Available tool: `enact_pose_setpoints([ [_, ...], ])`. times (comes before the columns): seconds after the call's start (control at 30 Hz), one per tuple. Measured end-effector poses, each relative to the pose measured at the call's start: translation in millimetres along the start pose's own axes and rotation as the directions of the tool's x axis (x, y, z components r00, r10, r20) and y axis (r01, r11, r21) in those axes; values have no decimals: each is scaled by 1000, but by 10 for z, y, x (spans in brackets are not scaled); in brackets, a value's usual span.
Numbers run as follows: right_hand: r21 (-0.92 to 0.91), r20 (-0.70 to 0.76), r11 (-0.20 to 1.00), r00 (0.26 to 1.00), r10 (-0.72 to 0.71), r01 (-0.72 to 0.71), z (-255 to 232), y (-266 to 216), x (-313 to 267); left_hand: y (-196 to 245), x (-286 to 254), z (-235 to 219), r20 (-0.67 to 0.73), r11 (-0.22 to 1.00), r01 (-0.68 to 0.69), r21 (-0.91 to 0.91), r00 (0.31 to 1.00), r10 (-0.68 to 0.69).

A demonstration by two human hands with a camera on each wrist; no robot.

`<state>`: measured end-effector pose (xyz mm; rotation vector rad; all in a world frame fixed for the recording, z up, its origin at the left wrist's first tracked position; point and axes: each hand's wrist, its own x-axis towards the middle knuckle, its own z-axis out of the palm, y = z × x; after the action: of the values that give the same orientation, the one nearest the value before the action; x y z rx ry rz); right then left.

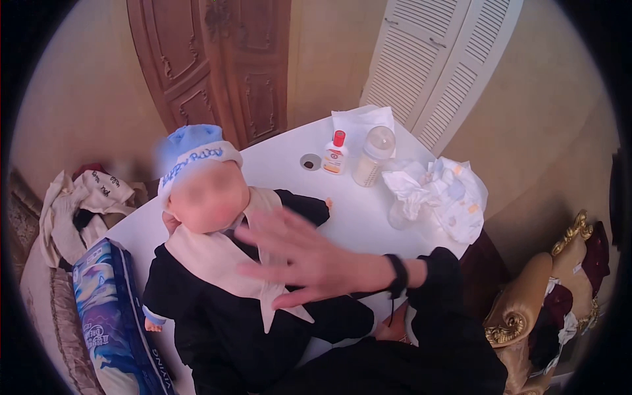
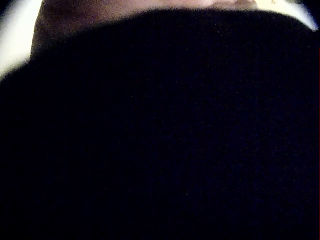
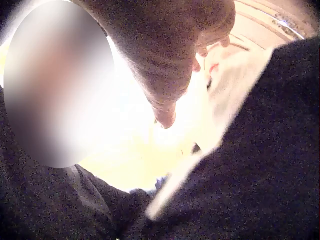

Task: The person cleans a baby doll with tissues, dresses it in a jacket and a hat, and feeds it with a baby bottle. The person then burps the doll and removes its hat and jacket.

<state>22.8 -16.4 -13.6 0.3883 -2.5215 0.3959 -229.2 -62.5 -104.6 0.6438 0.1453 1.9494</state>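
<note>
A baby doll lies on its back on the white table (image 1: 368,237), in a blue knit hat (image 1: 197,151) with lettering on its pale brim. A beige scarf (image 1: 220,263) wraps its neck over a black garment (image 1: 217,322). My right hand (image 1: 316,260), slightly blurred, hovers over the doll's chest, fingers spread and pointing left, holding nothing. The right wrist view also shows this hand (image 3: 165,55) beside dark cloth. Of my left hand (image 2: 85,20), only a strip of skin shows above dark fabric in the left wrist view; its fingers are hidden.
Behind the doll stand a red-capped bottle (image 1: 335,155) and a baby bottle (image 1: 375,158). Crumpled diapers (image 1: 454,197) lie at the table's right end. A blue diaper pack (image 1: 108,316) stands along the left edge. A gilded armchair (image 1: 526,303) is at the right.
</note>
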Motion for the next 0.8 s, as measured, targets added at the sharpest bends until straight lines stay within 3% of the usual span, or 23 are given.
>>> enact_pose_setpoints([
  [0.03,16,-44,1000,999,21,-20,-215,28,-10,-22,8,-11,4,1000,1,-9,1000,-1],
  [0.07,170,-252,974,950,187,-147,-427,78,-34,-46,4,-29,4,1000,1,-19,1000,-1],
  [0.1,139,-393,911,822,411,-389,-1028,347,-19,-102,-25,-60,0,999,3,-38,1000,-3],
  [0.13,-133,-474,866,798,372,-483,-1260,799,-150,-128,-45,-74,-1,999,3,-48,1000,-3],
  [0.17,-91,-484,786,718,501,-611,-1476,1096,-256,-153,-54,-81,1,998,-1,-57,1000,1],
  [0.2,-27,-444,719,653,614,-694,-1644,1554,-478,-171,-58,-88,4,998,-4,-64,1000,4],
  [0.27,112,-123,399,385,914,-910,-1910,2303,-929,-187,-30,-76,16,997,-18,-75,1000,19],
  [0.33,363,130,262,328,936,-894,-1965,2881,-1599,-180,18,-61,30,996,-33,-78,999,36],
  [0.37,359,125,276,339,933,-892,-1935,2888,-1542,-168,65,-49,39,996,-43,-78,998,47],
  [0.43,366,194,-111,-41,980,-924,-1734,2811,-1513,-152,138,-41,52,996,-58,-75,997,61],
  [0.6,337,271,-37,60,961,-941,-1615,2952,-1661,-155,230,-60,56,996,-62,-65,996,66],
  [0.7,397,203,-14,73,976,-918,-1620,2968,-1637,-195,196,-93,40,997,-50,-66,998,53],
  [0.77,358,39,70,89,995,-931,-1683,2976,-1562,-226,196,-91,41,997,-41,-70,998,44],
  [0.8,358,37,67,85,996,-931,-1722,2971,-1509,-239,196,-85,42,997,-37,-72,998,40],
])
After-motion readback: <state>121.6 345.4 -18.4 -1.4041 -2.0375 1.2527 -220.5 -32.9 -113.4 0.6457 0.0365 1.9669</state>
